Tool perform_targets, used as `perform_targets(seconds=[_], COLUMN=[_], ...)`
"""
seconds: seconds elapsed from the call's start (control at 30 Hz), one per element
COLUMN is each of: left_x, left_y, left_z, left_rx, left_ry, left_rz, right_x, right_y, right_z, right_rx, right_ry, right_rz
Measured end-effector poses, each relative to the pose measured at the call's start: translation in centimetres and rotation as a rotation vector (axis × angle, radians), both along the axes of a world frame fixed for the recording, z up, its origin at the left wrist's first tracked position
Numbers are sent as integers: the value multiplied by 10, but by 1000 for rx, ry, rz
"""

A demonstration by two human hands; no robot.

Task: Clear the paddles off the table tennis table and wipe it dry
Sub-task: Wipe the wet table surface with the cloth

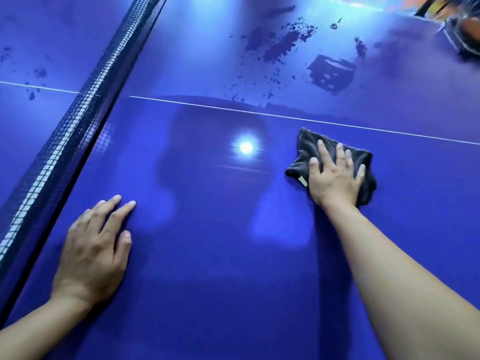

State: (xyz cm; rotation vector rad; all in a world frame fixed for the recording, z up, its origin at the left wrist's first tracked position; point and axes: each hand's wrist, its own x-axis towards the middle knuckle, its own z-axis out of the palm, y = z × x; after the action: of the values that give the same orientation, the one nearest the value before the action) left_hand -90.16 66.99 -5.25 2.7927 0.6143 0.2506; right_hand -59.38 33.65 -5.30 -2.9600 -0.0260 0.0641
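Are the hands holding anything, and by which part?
Nothing gripped: right hand presses flat on the middle of the dark cloth; left hand rests on the table.

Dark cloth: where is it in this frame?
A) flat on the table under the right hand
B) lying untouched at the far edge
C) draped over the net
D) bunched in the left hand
A: the right hand lies spread on the dark cloth, pressing it against the blue table.

My right hand (335, 178) lies flat on the cloth (309, 144), on the table (207, 281). Wet patches (280, 45) lie beyond its fingertips, past the centre line (207, 107). The net (65, 131) runs left of the fingers of my left hand (93, 250). Far beyond, rightward, possibly a paddle (465, 35).
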Motion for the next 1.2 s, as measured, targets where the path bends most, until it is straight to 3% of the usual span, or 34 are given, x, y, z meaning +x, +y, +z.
perform_targets(seconds=[0.2,0.33,0.43,0.57,0.9,1.1,1.2], left_x=[-1,-2,-1,28,23,25,25], left_y=[-2,-16,-57,-119,-229,-232,-235], left_z=[-3,6,5,-5,-4,-2,3], left_rx=[87,188,131,54,0,-5,-18], left_ry=[71,93,45,-3,31,37,52], left_rz=[26,41,-27,-192,-240,-262,-236], right_x=[-4,-2,-4,-13,-92,-57,-18], right_y=[-104,-113,-111,-74,111,104,76], right_z=[-1,-5,-4,-1,0,1,2], right_rx=[0,9,19,-6,45,98,135], right_ry=[7,-4,-5,1,-27,-1,31], right_rz=[-52,-22,-31,74,688,750,620])
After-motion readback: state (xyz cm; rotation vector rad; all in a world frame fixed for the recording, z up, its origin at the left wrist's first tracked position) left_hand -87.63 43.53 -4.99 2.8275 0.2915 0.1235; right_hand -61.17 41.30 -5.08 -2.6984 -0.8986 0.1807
